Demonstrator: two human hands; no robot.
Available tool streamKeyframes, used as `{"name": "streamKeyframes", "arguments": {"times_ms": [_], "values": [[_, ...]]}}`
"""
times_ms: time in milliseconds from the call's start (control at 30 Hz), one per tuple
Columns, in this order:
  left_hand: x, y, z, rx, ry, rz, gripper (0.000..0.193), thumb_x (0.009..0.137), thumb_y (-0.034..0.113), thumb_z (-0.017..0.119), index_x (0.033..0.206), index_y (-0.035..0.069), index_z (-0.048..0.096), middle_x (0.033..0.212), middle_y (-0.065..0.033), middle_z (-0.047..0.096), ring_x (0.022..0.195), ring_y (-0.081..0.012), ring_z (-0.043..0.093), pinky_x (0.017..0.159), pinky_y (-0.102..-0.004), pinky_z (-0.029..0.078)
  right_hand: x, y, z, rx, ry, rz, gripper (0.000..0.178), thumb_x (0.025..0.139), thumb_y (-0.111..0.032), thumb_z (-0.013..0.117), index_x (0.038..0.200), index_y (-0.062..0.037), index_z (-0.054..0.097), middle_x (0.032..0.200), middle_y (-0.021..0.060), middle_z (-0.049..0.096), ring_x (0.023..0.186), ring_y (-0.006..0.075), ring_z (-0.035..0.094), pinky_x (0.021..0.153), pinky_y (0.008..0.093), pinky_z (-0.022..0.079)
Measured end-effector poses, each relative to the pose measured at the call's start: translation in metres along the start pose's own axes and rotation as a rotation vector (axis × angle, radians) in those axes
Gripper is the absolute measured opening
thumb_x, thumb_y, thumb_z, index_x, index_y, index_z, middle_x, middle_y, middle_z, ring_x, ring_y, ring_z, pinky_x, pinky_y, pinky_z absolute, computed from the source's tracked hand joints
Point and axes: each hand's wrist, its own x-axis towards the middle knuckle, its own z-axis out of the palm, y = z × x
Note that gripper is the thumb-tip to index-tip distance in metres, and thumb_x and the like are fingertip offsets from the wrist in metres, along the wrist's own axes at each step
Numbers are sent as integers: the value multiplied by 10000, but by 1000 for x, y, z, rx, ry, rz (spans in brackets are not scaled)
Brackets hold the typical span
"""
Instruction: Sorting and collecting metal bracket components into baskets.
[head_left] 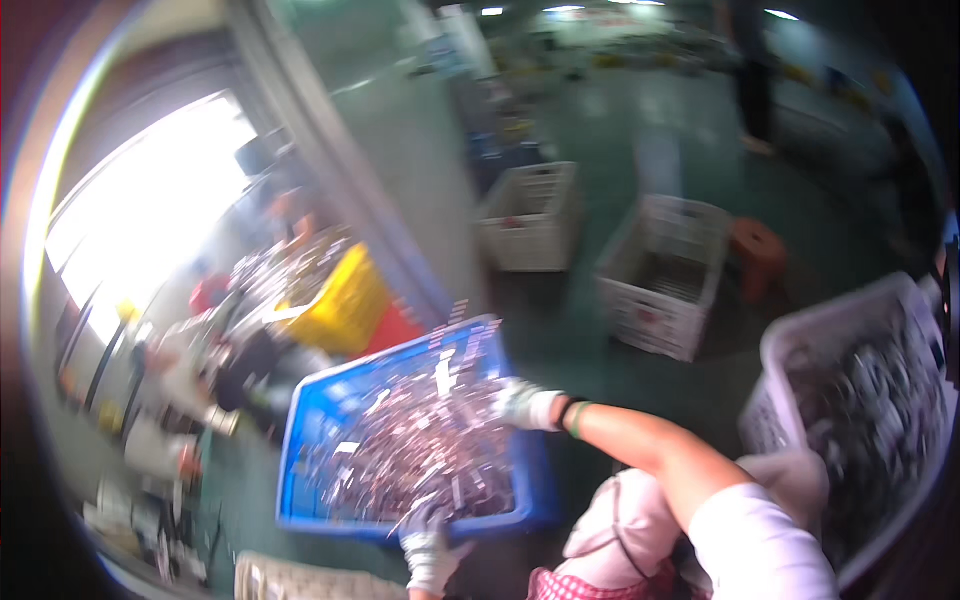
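A blue plastic crate [287, 500] holds a heap of small, shiny metal pieces [420, 440], blurred by motion. My left hand [430, 545], in a whitish glove, is at the crate's near rim, its fingers over the edge and its thumb outside. At the right rim is my right hand [525, 403], also gloved, its fingers closed over the edge and partly smeared. Bands circle the right wrist. The exact kind of the metal pieces cannot be made out.
To the right stands a pale crate [775, 365] full of dark metal pieces. Two white crates [650, 325] and an orange stool [757, 245] are farther off. A yellow crate [345, 305] with more pieces sits left, near other people. A pale crate edge [300, 580] shows below.
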Motion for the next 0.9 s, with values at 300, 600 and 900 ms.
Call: {"name": "streamKeyframes", "arguments": {"times_ms": [300,600,900], "values": [[35,46,18,35,193,70,222,670,139,666,889,125,630,1023,-54,649,931,-289,570,883,-432,406,-31,38,45,-295,88,72,77,756,-148,535,695,-176,573,721,-37,575,710,180,592,634,361,404],[73,89,85,-42,236,54,229,654,302,619,803,131,592,880,-63,580,942,-315,521,865,-463,379,-115,84,17,-273,206,80,110,775,-176,518,725,-201,612,751,-22,582,684,184,591,576,361,374],[112,172,85,-184,154,215,221,697,197,623,911,143,624,933,-55,609,943,-278,547,889,-433,359,-211,105,-31,-238,-77,166,180,853,-197,462,864,-216,641,967,-26,572,942,154,556,659,353,404]]}}
